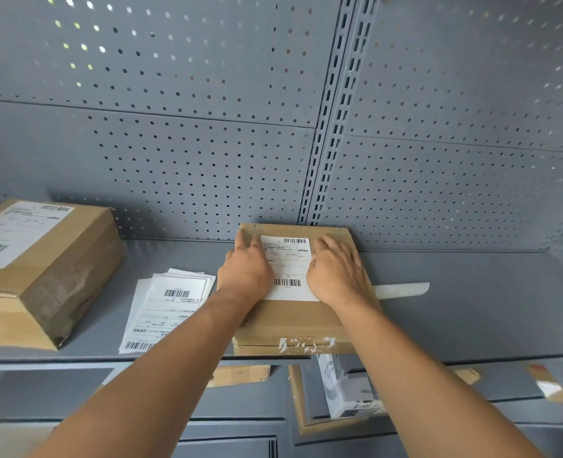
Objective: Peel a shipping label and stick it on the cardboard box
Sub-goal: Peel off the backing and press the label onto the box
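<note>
While both flat, open hands press it, the label (pixel 288 269) lies on the cardboard box (pixel 293 320).

Looking forward and down from head height — sitting close above a grey shelf (pixel 472 309), facing a perforated back panel (pixel 174 143), taking in both forearms reaching out from the lower edge — wide-angle, edges bending.

The left hand (pixel 245 271) and right hand (pixel 338 272) cover both side edges of the shipping label (pixel 288 266), whose print is too small to read. The larger box (pixel 42 269) at far left is cut by the frame edge. Items on the lower shelf (pixel 505 408) are blurred and partly hidden.
</note>
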Demonstrator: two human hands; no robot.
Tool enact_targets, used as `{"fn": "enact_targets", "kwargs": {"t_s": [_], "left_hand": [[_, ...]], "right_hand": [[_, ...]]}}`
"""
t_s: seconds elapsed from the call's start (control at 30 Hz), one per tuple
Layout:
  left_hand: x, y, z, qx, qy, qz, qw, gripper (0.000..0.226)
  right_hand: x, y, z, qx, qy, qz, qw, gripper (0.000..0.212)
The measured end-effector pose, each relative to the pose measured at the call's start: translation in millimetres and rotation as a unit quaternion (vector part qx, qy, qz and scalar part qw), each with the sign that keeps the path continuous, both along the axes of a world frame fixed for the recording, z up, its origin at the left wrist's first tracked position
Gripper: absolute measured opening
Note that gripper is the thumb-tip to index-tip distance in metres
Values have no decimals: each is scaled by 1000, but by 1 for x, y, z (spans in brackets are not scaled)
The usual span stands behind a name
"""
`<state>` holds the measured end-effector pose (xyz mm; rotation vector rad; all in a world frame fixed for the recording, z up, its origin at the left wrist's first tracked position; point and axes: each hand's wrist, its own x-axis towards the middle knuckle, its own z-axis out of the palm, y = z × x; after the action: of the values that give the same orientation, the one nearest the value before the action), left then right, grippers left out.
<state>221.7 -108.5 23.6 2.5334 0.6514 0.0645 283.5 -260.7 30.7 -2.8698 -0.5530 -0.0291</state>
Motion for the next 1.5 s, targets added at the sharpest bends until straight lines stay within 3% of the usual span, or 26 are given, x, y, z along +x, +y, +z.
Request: {"fn": "enact_targets", "kwargs": {"t_s": [0.17,0.27,0.37,0.47,0.63,0.73,0.87,0.97,1.03,1.17,1.27,1.4,1.5], "left_hand": [[-3,4,1,-18,-38,11,999,56],[-1,3,-1,-22,-55,18,998,42],[0,6,-4,-29,-53,12,998,61],[0,11,-6,-60,-78,19,995,54],[-2,12,-5,-80,-107,19,991,32],[0,14,-5,-82,-118,12,990,40],[6,16,-2,-59,-60,4,996,46],[16,21,4,-22,-50,11,998,67],[26,23,7,-19,-49,13,999,80],[43,22,4,-36,8,5,999,99],[46,20,-2,-24,14,21,999,88],[48,24,-3,-31,-1,29,999,66],[46,28,-5,-53,-19,29,998,50]], "right_hand": [[4,-1,-2,37,-15,-12,999,52],[5,2,-4,22,-3,-20,1000,82],[5,3,-4,8,-6,-18,1000,101],[6,3,-5,16,-6,-18,1000,90],[8,0,-5,43,-19,-15,999,47],[9,-2,-5,66,-15,-15,998,45],[18,-4,11,146,32,-35,988,41],[31,-2,31,204,-10,-73,976,56],[39,3,31,153,-20,-67,986,72],[42,18,7,23,42,-45,998,102],[42,20,1,-26,20,-28,999,109],[42,19,-1,-14,9,-27,999,91],[44,16,-4,25,0,-34,999,67]]}}
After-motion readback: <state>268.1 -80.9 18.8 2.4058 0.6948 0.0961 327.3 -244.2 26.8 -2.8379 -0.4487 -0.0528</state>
